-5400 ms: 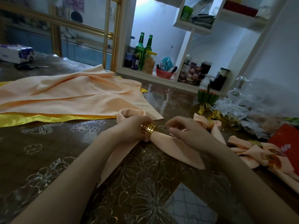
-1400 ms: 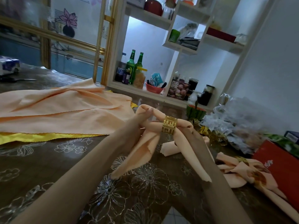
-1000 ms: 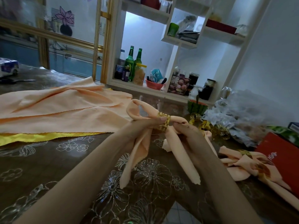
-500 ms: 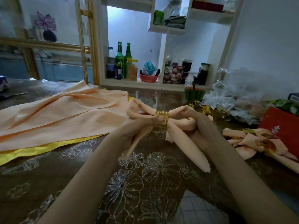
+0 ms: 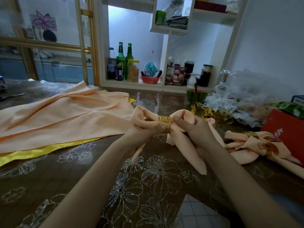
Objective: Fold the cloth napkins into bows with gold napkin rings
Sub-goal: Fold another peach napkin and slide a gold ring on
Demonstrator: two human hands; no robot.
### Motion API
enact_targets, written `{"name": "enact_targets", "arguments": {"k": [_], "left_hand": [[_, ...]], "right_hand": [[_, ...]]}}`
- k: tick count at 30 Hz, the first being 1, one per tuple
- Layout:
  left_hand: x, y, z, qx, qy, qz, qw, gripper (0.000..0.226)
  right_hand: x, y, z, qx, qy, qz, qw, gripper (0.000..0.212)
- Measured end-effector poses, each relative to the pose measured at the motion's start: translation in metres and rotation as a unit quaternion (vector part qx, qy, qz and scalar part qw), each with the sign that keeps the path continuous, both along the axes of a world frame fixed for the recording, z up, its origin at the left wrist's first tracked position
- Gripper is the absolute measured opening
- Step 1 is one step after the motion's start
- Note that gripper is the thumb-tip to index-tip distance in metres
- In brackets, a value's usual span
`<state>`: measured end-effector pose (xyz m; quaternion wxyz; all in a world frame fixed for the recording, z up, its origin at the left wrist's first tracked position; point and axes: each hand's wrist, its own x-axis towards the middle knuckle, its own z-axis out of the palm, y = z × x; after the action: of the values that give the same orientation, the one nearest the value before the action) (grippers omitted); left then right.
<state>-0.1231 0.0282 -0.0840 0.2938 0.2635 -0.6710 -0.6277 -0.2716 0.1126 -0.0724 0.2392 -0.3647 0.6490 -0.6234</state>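
Observation:
A peach napkin bow (image 5: 140, 118) is held above the table, a gold napkin ring (image 5: 164, 123) around its middle. My left hand (image 5: 144, 135) grips the left loop and touches the ring with its thumb. My right hand (image 5: 195, 130) pinches the right loop (image 5: 185, 116) next to the ring. Two tails hang down toward the tabletop, the longer one (image 5: 190, 153) between my wrists. Finished peach bows (image 5: 256, 145) with gold rings lie on the right.
A stack of flat peach napkins (image 5: 65, 116) on a yellow cloth (image 5: 41, 152) covers the left. Loose gold rings (image 5: 197, 106) and crumpled clear plastic (image 5: 243, 96) lie at the back right, with a red box (image 5: 286, 130) and a watermelon-pattern bowl (image 5: 196, 95).
The bow has been lifted off the table and its loops pulled out wider on both sides of the ring. My right hand moved up onto the right loop.

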Motion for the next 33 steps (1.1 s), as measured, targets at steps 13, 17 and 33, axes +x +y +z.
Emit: {"name": "enact_targets", "arguments": {"k": [13,17,33], "left_hand": [[-0.006,0.010,0.008,0.031,0.029,0.016,0.999,0.043],[0.001,0.005,0.009,0.045,-0.006,0.010,0.999,0.039],[-0.003,0.003,0.003,0.074,0.098,0.023,0.992,0.028]], "right_hand": [[0.000,0.002,0.006,-0.042,0.209,-0.033,0.977,0.035],[0.002,0.001,0.001,0.008,0.102,0.015,0.995,0.050],[0.022,-0.002,-0.003,-0.114,-0.230,0.169,0.952,0.032]]}}
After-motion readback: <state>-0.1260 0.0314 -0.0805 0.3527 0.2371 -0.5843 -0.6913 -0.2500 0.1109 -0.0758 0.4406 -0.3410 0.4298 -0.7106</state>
